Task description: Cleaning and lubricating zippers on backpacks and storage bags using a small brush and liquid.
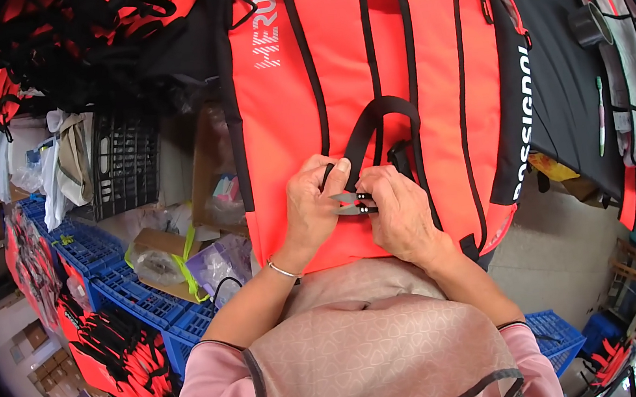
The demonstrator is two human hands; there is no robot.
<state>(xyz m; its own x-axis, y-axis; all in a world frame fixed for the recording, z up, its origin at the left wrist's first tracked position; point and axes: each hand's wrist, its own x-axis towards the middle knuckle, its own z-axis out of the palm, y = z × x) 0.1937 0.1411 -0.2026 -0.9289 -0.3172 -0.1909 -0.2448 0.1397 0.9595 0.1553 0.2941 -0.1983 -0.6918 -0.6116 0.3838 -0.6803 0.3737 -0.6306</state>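
At the lower middle of the coral-red bag (429, 66): left hand (308, 209) closed, thumb and forefinger pinching the black strap (360, 138). Right hand (400, 208) likewise closed, its fingers wrapped round the small snips (354, 210). Blades slightly parted, pointing toward the left palm; whether thread or webbing lies between them cannot be told.

Step in hand (judgement): trimming at the strap's end. The next move would call for a steady pinch, the waste drawn taut, and blades kept clear of skin and bag cloth.

Strap arches up from the left fingers in a loop over the bag's front. Bag lies flat before the person, lower edge near the apron (375, 342).

Farther out: to the right, dark-covered bench (560, 101) with toothbrush (601, 116) and dark cup (589, 24); to the left, black crate (124, 171) and blue crates (135, 292).
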